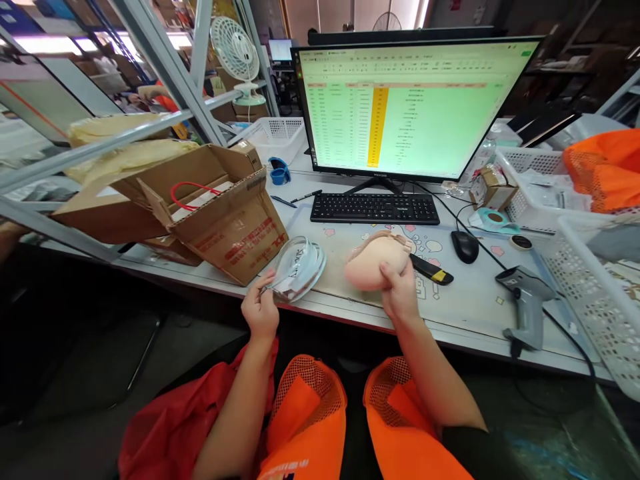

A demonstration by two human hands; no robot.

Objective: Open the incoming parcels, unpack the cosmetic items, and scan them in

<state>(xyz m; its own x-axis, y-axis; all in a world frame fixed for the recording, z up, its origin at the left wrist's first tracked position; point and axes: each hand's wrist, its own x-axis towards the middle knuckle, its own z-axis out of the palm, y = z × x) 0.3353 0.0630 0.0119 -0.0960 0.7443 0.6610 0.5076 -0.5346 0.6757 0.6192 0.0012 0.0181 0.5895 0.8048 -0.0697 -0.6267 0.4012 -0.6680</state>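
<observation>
My left hand [261, 308] pinches the edge of a clear plastic case [300, 270] with rounded sides and dark lettering, at the desk's front edge left of centre. In my right hand [401, 291] is a beige bra cup [375, 262], smooth and rounded, with folded edges along its top. The thumb lies on its near face; the other fingers are partly hidden behind it. A black utility knife [433, 269] with a yellow end lies on the desk just right of this hand. Left of the case stands an open cardboard box [237, 230] with a red cord handle [187, 193] showing inside.
A monitor [410, 113] with a spreadsheet stands behind the keyboard [375, 208]. To the right are a mouse [465, 247], a corded barcode scanner [529, 303], a tape roll [521, 243] and white plastic baskets [590, 293]. Grey shelf posts [160, 63] rise at left.
</observation>
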